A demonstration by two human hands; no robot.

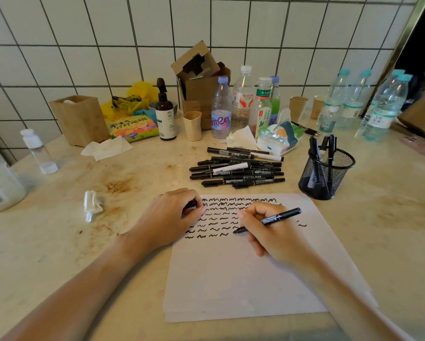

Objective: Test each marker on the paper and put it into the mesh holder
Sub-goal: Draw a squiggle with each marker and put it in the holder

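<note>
Black marker (268, 220) pinched in the right hand (268, 232), tip on the paper (243, 271) mid-test, left hand (172, 215) curled round its cap (191, 204); next, recapping, then the mesh holder (326, 173).

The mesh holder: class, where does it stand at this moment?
In the head view, the mesh holder stands on the counter right of the pile of markers, just beyond the paper's far right corner, with a few markers already upright inside.
</note>
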